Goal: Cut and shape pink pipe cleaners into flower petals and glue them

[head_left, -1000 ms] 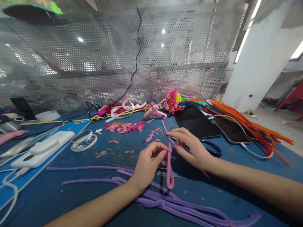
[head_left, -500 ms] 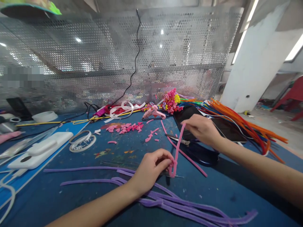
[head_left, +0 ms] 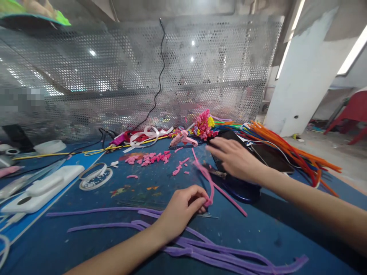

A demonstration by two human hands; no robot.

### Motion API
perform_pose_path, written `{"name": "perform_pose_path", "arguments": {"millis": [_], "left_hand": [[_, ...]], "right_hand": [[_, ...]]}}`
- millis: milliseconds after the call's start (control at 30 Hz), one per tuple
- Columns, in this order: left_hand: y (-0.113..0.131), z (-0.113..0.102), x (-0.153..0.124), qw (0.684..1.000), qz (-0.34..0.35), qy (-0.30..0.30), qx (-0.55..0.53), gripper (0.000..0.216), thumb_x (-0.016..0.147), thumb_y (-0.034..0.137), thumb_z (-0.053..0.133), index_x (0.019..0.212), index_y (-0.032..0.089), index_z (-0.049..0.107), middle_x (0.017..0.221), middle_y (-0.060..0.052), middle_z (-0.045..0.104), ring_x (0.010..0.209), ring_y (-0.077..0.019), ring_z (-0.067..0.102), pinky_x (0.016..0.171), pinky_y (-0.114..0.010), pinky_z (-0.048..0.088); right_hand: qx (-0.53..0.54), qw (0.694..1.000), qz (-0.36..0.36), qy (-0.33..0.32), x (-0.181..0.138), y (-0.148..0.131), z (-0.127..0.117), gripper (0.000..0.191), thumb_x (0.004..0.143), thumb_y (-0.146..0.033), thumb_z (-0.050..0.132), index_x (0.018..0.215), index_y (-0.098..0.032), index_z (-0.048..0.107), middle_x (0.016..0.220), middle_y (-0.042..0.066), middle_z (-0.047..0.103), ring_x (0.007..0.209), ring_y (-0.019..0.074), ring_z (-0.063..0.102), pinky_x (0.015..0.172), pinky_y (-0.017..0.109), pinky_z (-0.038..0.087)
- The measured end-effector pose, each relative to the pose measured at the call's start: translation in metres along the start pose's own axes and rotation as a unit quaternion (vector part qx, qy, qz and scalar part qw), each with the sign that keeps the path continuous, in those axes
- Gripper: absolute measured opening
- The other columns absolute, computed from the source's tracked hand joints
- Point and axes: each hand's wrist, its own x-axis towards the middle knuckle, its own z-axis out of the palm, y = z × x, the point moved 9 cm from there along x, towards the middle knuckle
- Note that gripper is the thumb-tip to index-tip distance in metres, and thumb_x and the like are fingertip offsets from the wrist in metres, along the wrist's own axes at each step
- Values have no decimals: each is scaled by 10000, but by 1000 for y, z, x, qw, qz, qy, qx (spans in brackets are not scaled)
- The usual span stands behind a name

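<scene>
Clock positions are taken from the left hand (head_left: 186,204) as centre, with 12 o'clock toward the far edge of the table (head_left: 43,248). The left hand maintains a narrow pinch, thumb against fingers, on the near end of a pink fuzzy strip (head_left: 211,187); the gripped portion is concealed by the fingertips. The strip extends toward 1 o'clock, where its far end is blurred and crosses a loose pink strip (head_left: 231,200) lying on the table. The right hand (head_left: 229,154), at 1 to 2 o'clock, is blurred, with fingers extended in a wide, loose grip, clear of the held strip; its palm side cannot be seen. It partly covers a black tablet-like panel (head_left: 218,158). Scissors (head_left: 243,196) lie at 2 o'clock, their blades hard to make out behind the strips. Purple strips (head_left: 229,252) run from 9 to 4 o'clock, partly hidden under the left forearm (head_left: 137,248), which is cut off at the lower picture edge. Pink pieces (head_left: 151,158) lie at 11 o'clock.
</scene>
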Motion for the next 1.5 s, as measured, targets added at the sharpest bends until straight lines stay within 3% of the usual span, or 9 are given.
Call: {"name": "perform_pose_path", "arguments": {"millis": [100, 167, 267, 367, 433, 633, 867, 1100, 1500], "left_hand": [[5, -9, 1, 998, 25, 27, 57, 145, 847, 260, 454, 822, 170, 565, 721, 12, 605, 663, -111, 561, 633, -212, 421], [9, -16, 0, 991, 52, 47, 115, 141, 851, 253, 455, 823, 183, 574, 744, 13, 614, 685, -114, 559, 656, -219, 416], [24, -24, -4, 963, 138, 85, 215, 107, 845, 225, 475, 832, 199, 577, 818, 3, 613, 786, -130, 545, 742, -246, 399], [45, -39, -18, 898, 225, 209, 316, 63, 817, 243, 528, 835, 198, 567, 893, -29, 580, 921, -174, 489, 827, -311, 355], [52, -43, -23, 857, 225, 254, 389, 82, 819, 268, 523, 821, 196, 562, 868, -37, 570, 907, -192, 470, 806, -340, 336], [38, -13, -13, 805, 165, 121, 557, 245, 893, 229, 315, 787, 181, 530, 719, -32, 558, 695, -185, 466, 621, -326, 299], [25, -2, -11, 832, 117, 75, 537, 188, 881, 226, 277, 820, 182, 449, 741, -23, 551, 662, -162, 523, 584, -278, 357], [18, -5, -8, 809, 69, 64, 581, 185, 879, 257, 270, 864, 184, 439, 752, -35, 576, 670, -187, 563, 543, -279, 374], [12, 4, -5, 852, 116, -16, 511, 245, 894, 238, 250, 780, 188, 461, 689, -18, 569, 625, -171, 551, 568, -275, 390]], "right_hand": [[91, 972, -212, -52, -9, -62, 2, 229, 823, -210, 448, 1002, -192, 588, 1073, 70, 578, 1061, 178, 461, 961, 347, 264], [143, 952, -259, -74, -15, -83, 2, 218, 867, -265, 410, 845, -180, 609, 840, 47, 622, 859, 153, 533, 873, 316, 327], [219, 950, -212, -72, -15, -90, 3, 284, 903, -272, 357, 774, -164, 586, 679, 28, 597, 649, 122, 515, 652, 252, 353], [273, 954, -119, -27, -14, -84, 2, 297, 912, -231, 321, 760, -150, 563, 642, 28, 568, 589, 110, 482, 563, 237, 312], [279, 958, -64, 21, -15, -78, -2, 279, 902, -207, 328, 755, -146, 558, 624, 26, 542, 571, 110, 460, 550, 239, 299], [230, 969, -44, 76, -20, -81, -8, 246, 859, -168, 373, 659, -165, 515, 583, 6, 478, 538, 111, 410, 514, 256, 253], [167, 982, -80, 40, -22, -91, 4, 186, 854, -149, 348, 762, -156, 509, 656, 19, 515, 582, 129, 432, 527, 267, 270], [136, 985, -102, -4, -22, -97, 12, 134, 808, -142, 382, 752, -165, 502, 658, 12, 519, 554, 125, 439, 497, 276, 251], [247, 959, -113, -80, -21, -96, 28, 222, 900, -186, 364, 842, -167, 578, 785, 27, 594, 676, 117, 526, 577, 231, 342]]}}
